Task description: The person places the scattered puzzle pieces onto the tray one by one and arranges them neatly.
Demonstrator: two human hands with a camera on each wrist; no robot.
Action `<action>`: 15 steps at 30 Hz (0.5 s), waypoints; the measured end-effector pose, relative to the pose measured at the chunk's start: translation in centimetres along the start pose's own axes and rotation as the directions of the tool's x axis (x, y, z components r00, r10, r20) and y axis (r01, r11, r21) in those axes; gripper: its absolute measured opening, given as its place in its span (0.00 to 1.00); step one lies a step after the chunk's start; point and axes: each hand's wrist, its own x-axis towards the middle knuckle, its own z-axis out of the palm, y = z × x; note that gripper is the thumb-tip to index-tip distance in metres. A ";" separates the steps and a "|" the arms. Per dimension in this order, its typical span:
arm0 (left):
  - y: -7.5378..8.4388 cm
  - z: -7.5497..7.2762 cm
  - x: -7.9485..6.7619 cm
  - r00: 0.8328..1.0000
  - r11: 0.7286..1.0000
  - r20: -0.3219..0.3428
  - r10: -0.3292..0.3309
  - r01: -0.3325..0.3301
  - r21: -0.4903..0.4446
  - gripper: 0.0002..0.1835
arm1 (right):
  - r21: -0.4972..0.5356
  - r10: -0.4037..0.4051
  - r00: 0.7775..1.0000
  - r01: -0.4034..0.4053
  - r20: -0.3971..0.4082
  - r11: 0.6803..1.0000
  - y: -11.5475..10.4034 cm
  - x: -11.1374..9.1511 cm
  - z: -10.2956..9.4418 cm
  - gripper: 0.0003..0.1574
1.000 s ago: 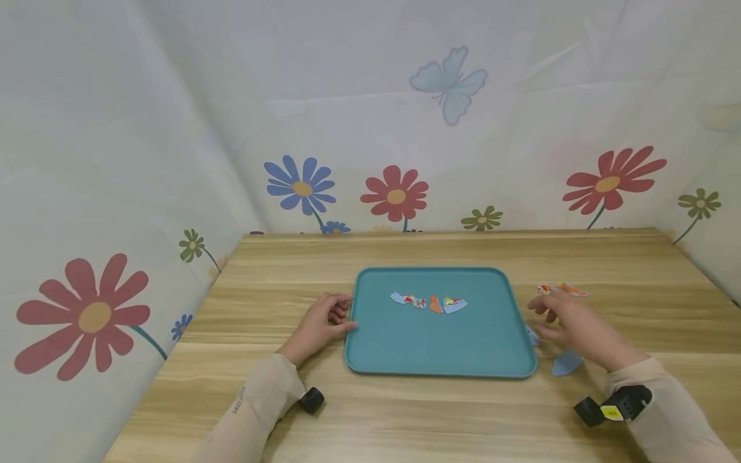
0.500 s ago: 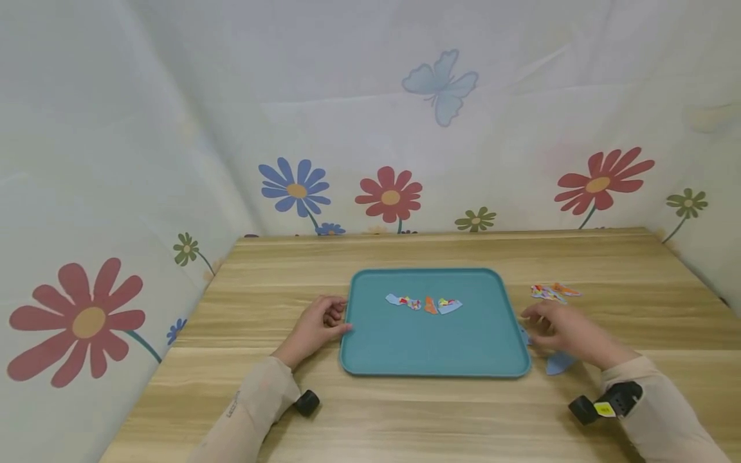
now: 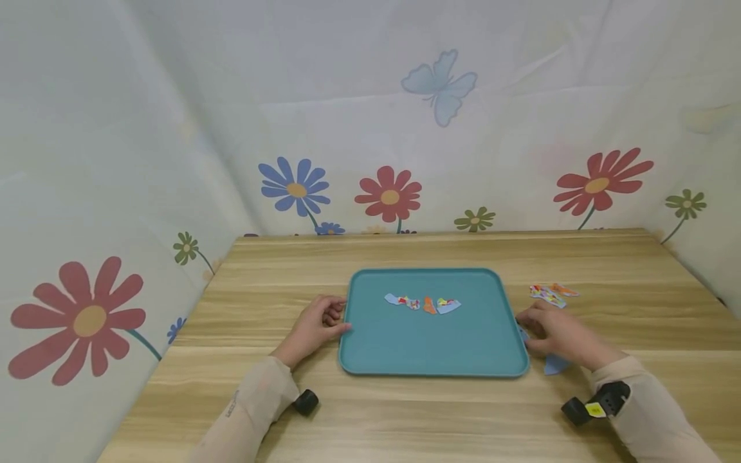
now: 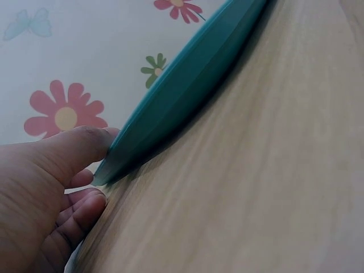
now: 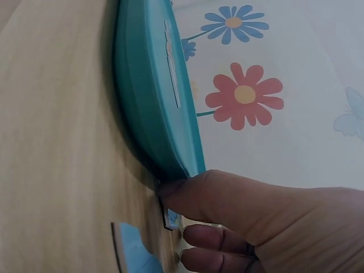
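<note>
Tray, lying on table: left hand is gripping one edge, right hand is touching the other, hold unclear; light, level pressure is likely suiting its pieces best.

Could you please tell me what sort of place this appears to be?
Probably a small indoor recording booth: creased, flower-printed sheeting hangs behind and beside a wood-grain table, and the person wears a black wrist device.
</note>
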 end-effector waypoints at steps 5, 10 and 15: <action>0.0 0.0 0.0 1.000 1.000 0.000 0.000 0.000 0.001 0.28 | -0.036 -0.008 1.000 0.008 -0.017 0.999 -0.2 0.1 0.2 0.21; 0.0 0.1 0.0 1.000 1.000 -0.009 0.018 -0.018 -0.005 0.28 | -0.038 -0.009 1.000 0.008 -0.026 0.999 -0.2 0.2 0.3 0.20; 0.1 0.0 0.1 1.000 1.000 -0.004 0.008 -0.008 -0.002 0.28 | -0.024 0.022 1.000 -0.022 -0.021 0.999 -0.1 0.2 0.4 0.18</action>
